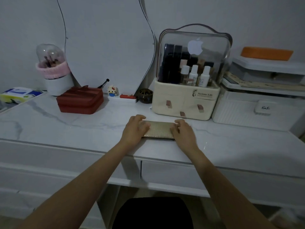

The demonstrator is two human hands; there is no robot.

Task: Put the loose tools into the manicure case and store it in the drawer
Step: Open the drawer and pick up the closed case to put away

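Presently, head view, itemised. Manicure case (pixel 157 130): gold, closed, flat on the marble surface (pixel 66 128) near its front edge, directly above the shut drawer (pixel 173 172). Left hand (pixel 134 129): fingers curled over the case's left end. Right hand (pixel 183 131): fingers curled on its right end. Likely purpose: steadying or lifting. Loose tools: none visible. Cosmetics organiser (pixel 189 103) just behind.

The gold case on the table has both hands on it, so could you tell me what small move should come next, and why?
Probably lift the case off the table: the left hand and right hand hold its two ends, it looks closed, no loose tools show, and the drawer below is shut.
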